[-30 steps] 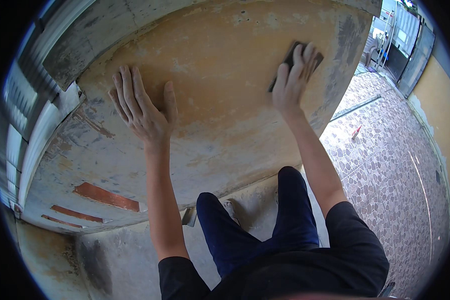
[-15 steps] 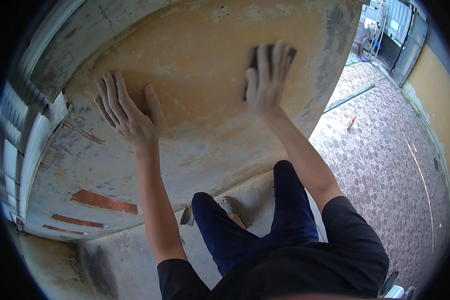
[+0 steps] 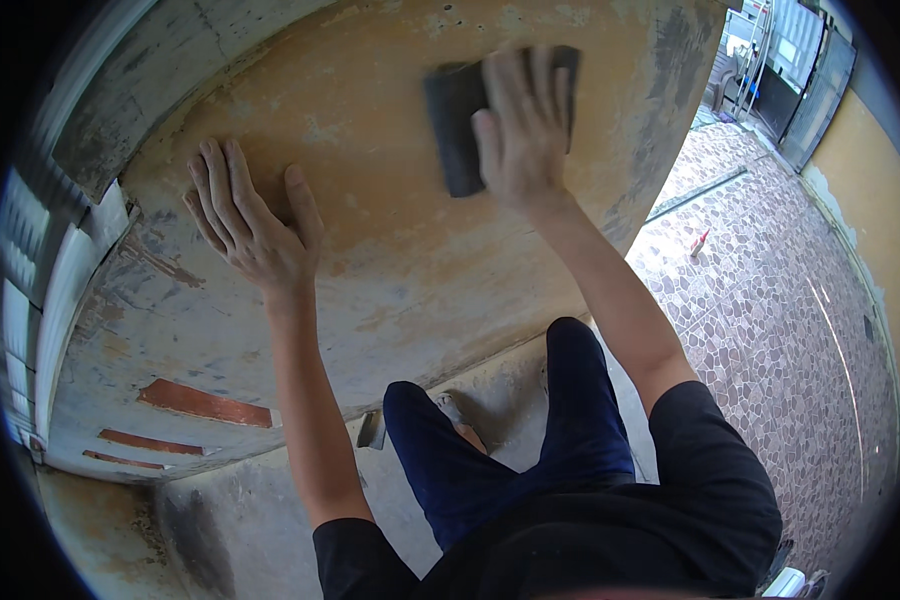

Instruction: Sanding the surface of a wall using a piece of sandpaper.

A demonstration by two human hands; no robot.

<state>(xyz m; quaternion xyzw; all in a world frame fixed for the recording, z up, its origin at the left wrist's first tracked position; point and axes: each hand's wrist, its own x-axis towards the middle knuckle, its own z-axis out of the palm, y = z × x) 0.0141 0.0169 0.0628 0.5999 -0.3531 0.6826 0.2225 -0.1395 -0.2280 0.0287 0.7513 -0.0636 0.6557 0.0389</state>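
Note:
A worn wall (image 3: 370, 290) with patchy yellow and grey paint fills the space before me. Against its upper left part my left hand (image 3: 255, 225) lies flat, fingers stretched out and thumb apart. Higher up and to the right, my right hand (image 3: 525, 150) presses a dark grey sheet of sandpaper (image 3: 455, 130) against the paint. The sheet reaches out past both sides of the fingers, which are slightly smeared by motion. What lies under the palm is hidden.
Below the wall runs a grey concrete floor (image 3: 260, 510), where a small metal scraper blade (image 3: 370, 430) lies beside my left leg. Reddish slots (image 3: 205, 402) open low in the wall at left. Rightward, a stone-patterned floor (image 3: 730, 330) carries a small red-and-white object (image 3: 700, 242).
My right hand has moved up and a little left with the sandpaper, and more of the sheet now shows. My left hand stays in place on the wall.

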